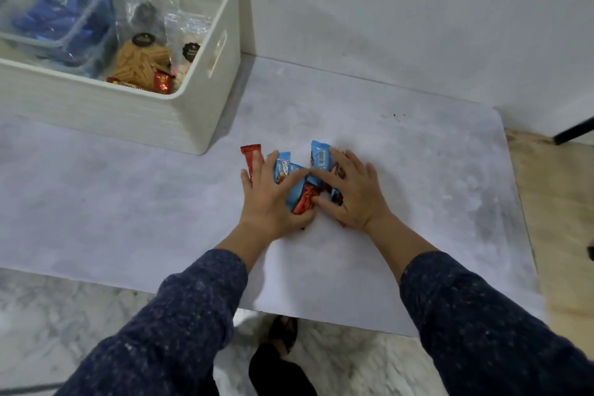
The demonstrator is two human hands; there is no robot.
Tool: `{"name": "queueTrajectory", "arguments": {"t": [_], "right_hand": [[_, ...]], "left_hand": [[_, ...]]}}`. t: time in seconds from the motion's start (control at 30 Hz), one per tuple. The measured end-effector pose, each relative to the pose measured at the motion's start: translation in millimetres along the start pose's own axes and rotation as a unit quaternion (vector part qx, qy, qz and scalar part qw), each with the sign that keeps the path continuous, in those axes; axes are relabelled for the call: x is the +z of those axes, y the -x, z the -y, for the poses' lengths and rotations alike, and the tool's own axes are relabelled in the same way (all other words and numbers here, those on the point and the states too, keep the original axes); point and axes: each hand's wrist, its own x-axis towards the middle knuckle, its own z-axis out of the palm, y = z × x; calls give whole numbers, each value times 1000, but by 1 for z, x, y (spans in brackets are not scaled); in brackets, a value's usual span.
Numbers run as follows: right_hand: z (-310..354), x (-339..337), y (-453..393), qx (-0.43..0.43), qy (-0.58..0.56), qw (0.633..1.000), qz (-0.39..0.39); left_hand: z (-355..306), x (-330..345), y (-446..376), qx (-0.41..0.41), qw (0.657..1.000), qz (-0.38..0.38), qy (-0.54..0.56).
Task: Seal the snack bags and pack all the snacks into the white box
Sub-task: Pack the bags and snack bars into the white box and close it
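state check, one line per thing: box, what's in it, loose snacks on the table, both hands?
white box: upright, open top, partly filled.
clear bags: inside the box; seal cannot be told.
blue packets: inside the box, in a clear tub.
loose snack packets: on the table, bunched together, not yet packed.
left hand: fingers spread, pressing on the pile.
right hand: fingers spread, pressing on the pile.

Long dark navy sleeves flecked with pale specks are worn on both arms, the cuffs ended short of the wrists; both hands are left bare.
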Motion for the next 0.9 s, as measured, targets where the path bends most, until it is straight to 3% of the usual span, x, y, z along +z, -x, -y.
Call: {"name": "queueTrajectory", "arguments": {"t": [0.33, 0.9], "right_hand": [[8, 17, -10, 28, 69, 986, -150], [10, -3, -10, 65, 82, 979, -174]], "left_hand": [[23, 2, -17, 73, 992, -82, -55], [16, -10, -19, 85, 993, -80, -4]]}}
